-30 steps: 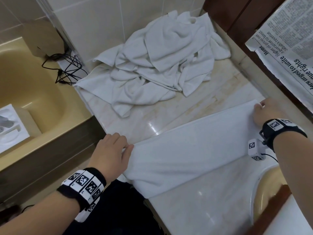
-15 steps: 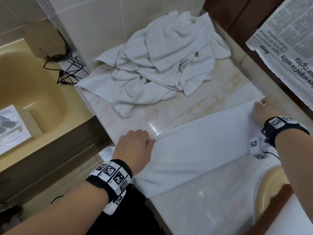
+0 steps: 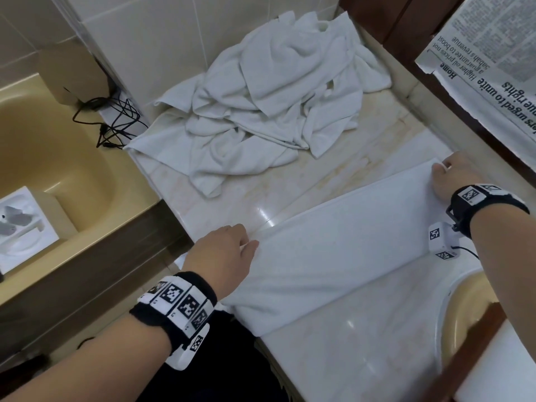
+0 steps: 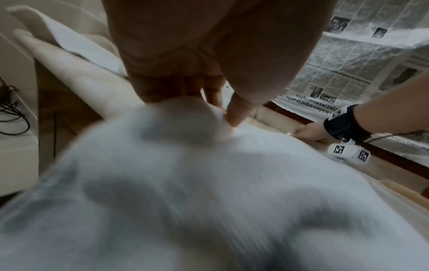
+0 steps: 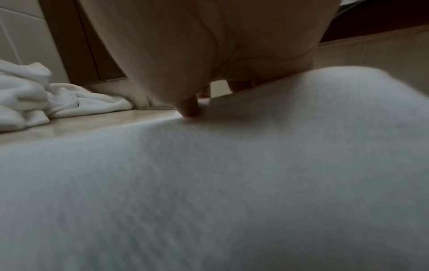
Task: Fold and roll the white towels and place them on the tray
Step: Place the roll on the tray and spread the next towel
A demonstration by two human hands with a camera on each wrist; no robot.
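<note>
The left hand (image 3: pixel 221 253) rests at the near-left end of a long, flat, folded white towel (image 3: pixel 342 250), its fingers curled over the towel's edge and gripping it; the left wrist view shows the cloth bunched under the fingers (image 4: pixel 234 113), though blur hides the finer detail. The right hand (image 3: pixel 452 181) sits at the towel's far-right corner, its fingers bent down onto the cloth and its thumb (image 5: pixel 189 108) pressed into the edge, so it appears to pinch that corner.

The folded towel lies stretched between the two hands, diagonally across the pale glossy marble desk (image 3: pixel 362 343), with its left end hanging slightly past the desk's front edge. Beyond it, against the tiled wall, sits a crumpled heap of white towels (image 3: pixel 269 111), well apart from the folded one. A sheet of newspaper (image 3: pixel 487 68) hangs at the upper right. To the left are a beige bathtub (image 3: pixel 52 169) and tangled black cables (image 3: pixel 116 126).
</note>
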